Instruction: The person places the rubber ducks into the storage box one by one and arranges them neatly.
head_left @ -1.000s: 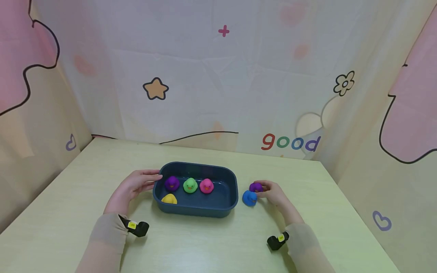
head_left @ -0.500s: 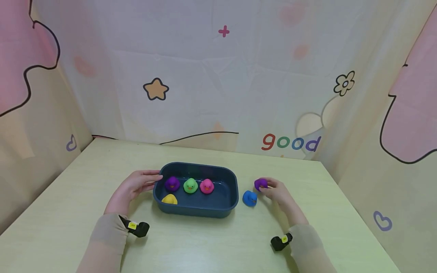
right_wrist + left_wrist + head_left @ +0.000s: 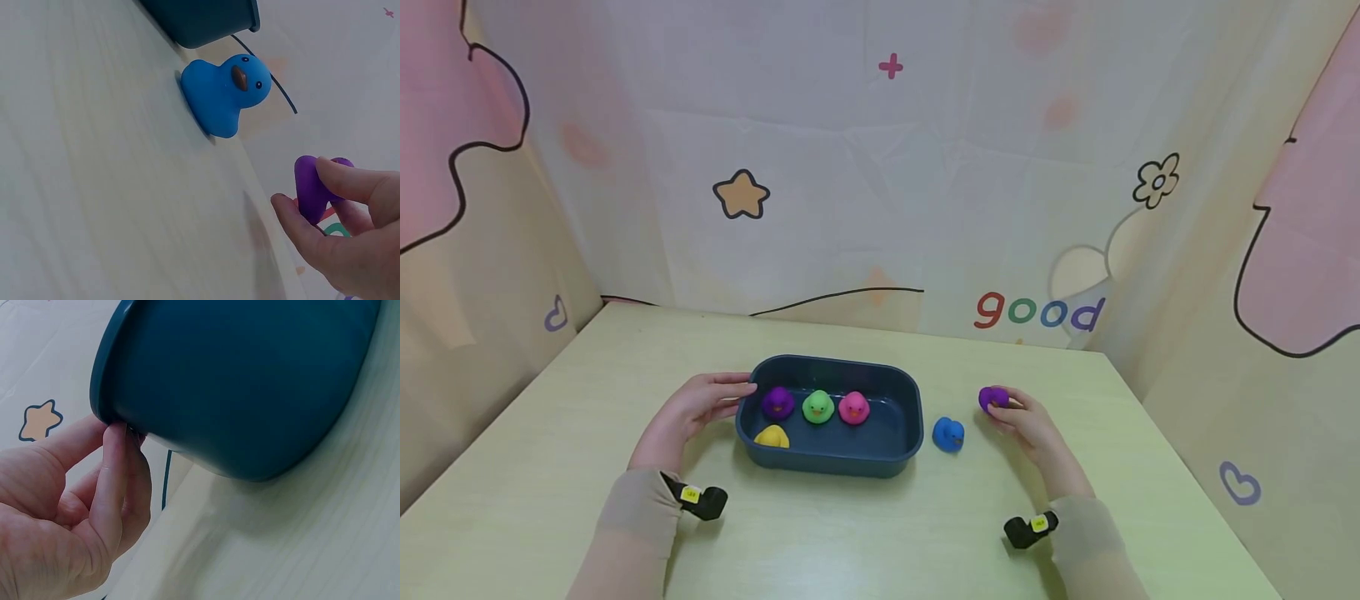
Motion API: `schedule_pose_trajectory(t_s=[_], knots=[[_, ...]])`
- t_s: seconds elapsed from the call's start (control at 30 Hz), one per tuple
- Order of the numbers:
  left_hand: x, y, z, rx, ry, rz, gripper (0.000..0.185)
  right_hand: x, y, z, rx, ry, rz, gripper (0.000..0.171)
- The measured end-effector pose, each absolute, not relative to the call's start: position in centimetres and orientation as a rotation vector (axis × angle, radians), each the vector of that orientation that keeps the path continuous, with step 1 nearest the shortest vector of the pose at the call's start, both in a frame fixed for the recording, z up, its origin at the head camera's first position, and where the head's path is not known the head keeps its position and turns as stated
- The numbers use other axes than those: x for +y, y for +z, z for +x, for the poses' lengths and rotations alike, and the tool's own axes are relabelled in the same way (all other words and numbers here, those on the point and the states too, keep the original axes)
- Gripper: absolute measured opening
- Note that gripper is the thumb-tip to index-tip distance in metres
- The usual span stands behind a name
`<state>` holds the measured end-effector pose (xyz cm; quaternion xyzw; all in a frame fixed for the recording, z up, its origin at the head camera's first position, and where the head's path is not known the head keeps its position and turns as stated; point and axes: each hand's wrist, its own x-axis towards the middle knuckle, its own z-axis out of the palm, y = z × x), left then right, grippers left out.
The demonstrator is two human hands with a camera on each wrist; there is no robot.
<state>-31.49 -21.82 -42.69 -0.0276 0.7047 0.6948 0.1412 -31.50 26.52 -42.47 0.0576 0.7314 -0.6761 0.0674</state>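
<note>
My right hand (image 3: 1028,421) pinches a purple rubber duck (image 3: 992,399) between thumb and fingers. In the right wrist view, the duck (image 3: 310,187) shows between the fingertips, partly hidden by them. To the left of that hand, a blue rubber duck (image 3: 949,434) sits on the table. My left hand (image 3: 698,405) grips the left end of a dark blue tub (image 3: 831,464) by its rim, fingertips right at the lip in the left wrist view. Inside the tub are a second purple duck (image 3: 778,403), a green duck (image 3: 817,407), a pink duck (image 3: 853,408) and a yellow duck (image 3: 772,437).
The pale wooden table (image 3: 850,542) ends at a patterned cloth backdrop (image 3: 820,250) behind, with cloth sides at left and right. Each wrist wears a small black camera, one on the left (image 3: 703,502) and one on the right (image 3: 1028,530).
My right hand has drawn the purple duck rightward, away from the blue duck, opening a gap between them. The left hand and the tub have stayed in place.
</note>
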Motion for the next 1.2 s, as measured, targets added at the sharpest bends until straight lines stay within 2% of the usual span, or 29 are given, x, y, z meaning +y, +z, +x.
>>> schedule_pose_trajectory(t_s=[0.23, 0.47, 1.2], knots=[[-21.8, -42.4, -31.4, 2.037, 2.007, -0.073, 0.065, 26.9, -42.5, -31.4, 2.197, -2.067, 0.155, 0.061], [-21.8, -42.4, -31.4, 2.01, 2.022, -0.034, 0.066, 27.2, -42.6, -31.5, 2.18, -2.074, 0.16, 0.07], [-21.7, -42.2, -31.3, 2.0, 2.034, -0.075, 0.064, 25.7, -40.6, -31.8, 2.178, -1.998, 0.131, 0.062]])
